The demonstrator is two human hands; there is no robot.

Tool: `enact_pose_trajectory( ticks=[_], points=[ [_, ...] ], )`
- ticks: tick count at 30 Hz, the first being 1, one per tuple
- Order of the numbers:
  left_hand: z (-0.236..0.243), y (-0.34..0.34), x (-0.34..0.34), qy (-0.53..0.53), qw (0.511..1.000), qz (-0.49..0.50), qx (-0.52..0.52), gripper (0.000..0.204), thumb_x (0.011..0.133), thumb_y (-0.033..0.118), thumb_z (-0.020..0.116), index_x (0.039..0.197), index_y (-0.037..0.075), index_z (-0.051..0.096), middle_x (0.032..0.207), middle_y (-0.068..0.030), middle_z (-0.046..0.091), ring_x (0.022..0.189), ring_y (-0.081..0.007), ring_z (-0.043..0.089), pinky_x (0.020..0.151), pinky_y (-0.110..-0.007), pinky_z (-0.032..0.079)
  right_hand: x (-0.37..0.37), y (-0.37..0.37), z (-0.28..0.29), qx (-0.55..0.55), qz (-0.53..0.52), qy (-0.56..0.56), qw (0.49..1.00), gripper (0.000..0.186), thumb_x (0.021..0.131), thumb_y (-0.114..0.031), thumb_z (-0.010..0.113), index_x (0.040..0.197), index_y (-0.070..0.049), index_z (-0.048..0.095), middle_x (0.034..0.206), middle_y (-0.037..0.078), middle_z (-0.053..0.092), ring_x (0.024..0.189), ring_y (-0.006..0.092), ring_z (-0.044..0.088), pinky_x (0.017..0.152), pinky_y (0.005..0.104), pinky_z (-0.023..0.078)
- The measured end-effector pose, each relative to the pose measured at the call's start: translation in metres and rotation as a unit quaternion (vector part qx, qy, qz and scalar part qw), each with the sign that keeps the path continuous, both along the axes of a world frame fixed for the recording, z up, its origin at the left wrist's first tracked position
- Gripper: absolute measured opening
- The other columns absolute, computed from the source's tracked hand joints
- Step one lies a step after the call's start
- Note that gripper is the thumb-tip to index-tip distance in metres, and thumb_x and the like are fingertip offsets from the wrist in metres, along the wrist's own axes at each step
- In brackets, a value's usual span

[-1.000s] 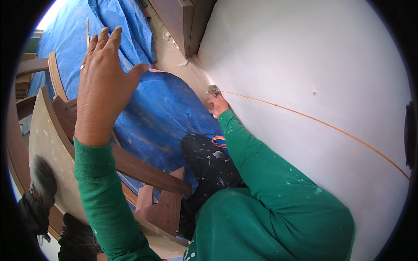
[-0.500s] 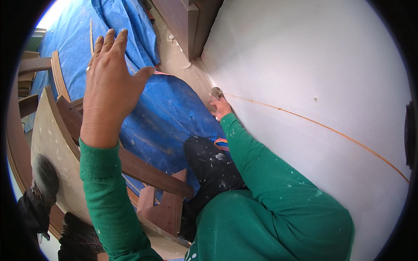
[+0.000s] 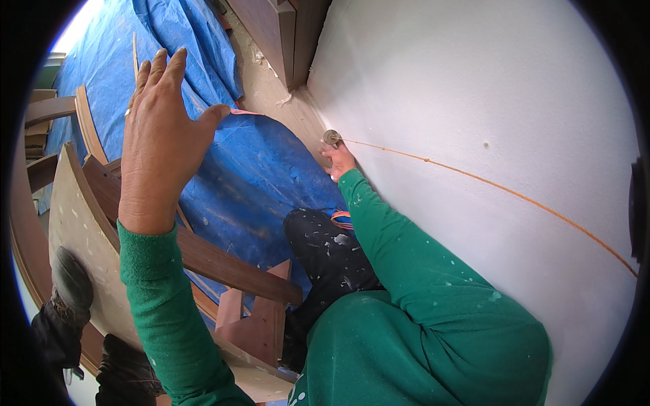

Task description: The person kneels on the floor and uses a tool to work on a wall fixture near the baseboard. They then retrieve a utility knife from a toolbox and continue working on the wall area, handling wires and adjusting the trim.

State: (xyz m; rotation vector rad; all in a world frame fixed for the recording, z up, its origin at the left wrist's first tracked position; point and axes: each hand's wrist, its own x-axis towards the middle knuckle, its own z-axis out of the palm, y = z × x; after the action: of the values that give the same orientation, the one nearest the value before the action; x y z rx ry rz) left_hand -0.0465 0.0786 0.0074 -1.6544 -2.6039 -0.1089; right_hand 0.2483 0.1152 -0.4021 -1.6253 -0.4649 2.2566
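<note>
My left hand (image 3: 162, 149) is raised above the blue tarp (image 3: 257, 169), palm down, fingers apart and holding nothing. My right hand (image 3: 340, 161) reaches to the foot of the white wall (image 3: 487, 88), its fingers on a small round metal piece (image 3: 331, 137). A taut-looking orange string (image 3: 474, 176) runs from that piece along the wall toward the right rim. Part of the right hand's grip is hidden. Below my right arm, a bundle of coloured cord (image 3: 340, 218) lies beside my dark, paint-spotted knee (image 3: 318, 250).
Curved wooden pieces (image 3: 230, 264) and a pale curved panel (image 3: 81, 223) fill the left side, with a grey boot (image 3: 73, 277) and dark trouser legs there. A wooden cabinet (image 3: 281, 37) stands at the top beside bare floor (image 3: 264, 81).
My left hand shifted slightly right, then back left to about where it was, now a little lower. My right hand stays at the metal piece.
</note>
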Motion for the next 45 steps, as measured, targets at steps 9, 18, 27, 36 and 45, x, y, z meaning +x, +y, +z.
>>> enact_pose_trajectory(
  ticks=[9, 18, 27, 36, 45],
  points=[
    [0.000, -0.002, -0.001, 0.000, 1.000, -0.005, 0.009, 0.080, 0.080, 0.028, 0.082, 0.148, 0.005, 0.048, 0.156, -0.0200, 0.042, 0.149, -0.0343, 0.033, 0.121, -0.047, 0.030, -0.005, 0.000, 0.001, -0.003, -0.007, -0.004, 1.000, 0.084, 0.084, 0.010, 0.054, 0.154, -0.030, 0.030, 0.154, -0.002, 0.049, 0.140, 0.0254, 0.046, 0.108, 0.0810, 0.008],
    [0.000, -0.001, 0.001, -0.017, 1.000, -0.011, 0.008, 0.080, 0.078, 0.025, 0.083, 0.148, 0.005, 0.049, 0.155, -0.0200, 0.044, 0.149, -0.0346, 0.034, 0.122, -0.047, 0.030, -0.005, -0.001, -0.009, 0.004, -0.015, -0.048, 0.999, 0.075, 0.083, -0.002, 0.074, 0.146, -0.028, 0.044, 0.139, -0.005, 0.061, 0.134, 0.0232, 0.051, 0.108, 0.0787, 0.011],
    [-0.001, -0.001, 0.003, -0.016, 1.000, -0.007, 0.006, 0.079, 0.079, 0.025, 0.083, 0.148, 0.007, 0.049, 0.154, -0.0194, 0.045, 0.148, -0.0340, 0.036, 0.122, -0.047, 0.030, -0.017, -0.013, -0.022, 0.120, -0.064, -0.118, 0.984, 0.065, 0.079, -0.005, 0.080, 0.138, -0.012, 0.053, 0.116, 0.006, 0.071, 0.108, 0.0188, 0.065, 0.100, 0.0535, 0.042],
    [0.001, -0.001, 0.004, -0.018, 1.000, -0.007, -0.007, 0.079, 0.078, 0.024, 0.083, 0.147, 0.006, 0.050, 0.154, -0.0200, 0.045, 0.147, -0.0345, 0.036, 0.121, -0.045, 0.031, -0.028, -0.015, -0.008, 0.160, -0.126, -0.149, 0.968, 0.059, 0.076, 0.005, 0.079, 0.132, 0.006, 0.058, 0.127, 0.015, 0.064, 0.116, 0.0223, 0.064, 0.101, 0.0333, 0.049],
    [0.004, 0.001, 0.007, -0.027, 1.000, -0.012, -0.005, 0.077, 0.079, 0.021, 0.082, 0.147, 0.005, 0.050, 0.153, -0.0220, 0.045, 0.147, -0.0357, 0.036, 0.121, -0.046, 0.031, -0.025, -0.014, -0.013, 0.160, -0.131, -0.136, 0.969, 0.054, 0.077, 0.007, 0.078, 0.129, 0.003, 0.062, 0.121, 0.012, 0.067, 0.111, 0.0190, 0.065, 0.097, 0.0302, 0.050]
  ],
)
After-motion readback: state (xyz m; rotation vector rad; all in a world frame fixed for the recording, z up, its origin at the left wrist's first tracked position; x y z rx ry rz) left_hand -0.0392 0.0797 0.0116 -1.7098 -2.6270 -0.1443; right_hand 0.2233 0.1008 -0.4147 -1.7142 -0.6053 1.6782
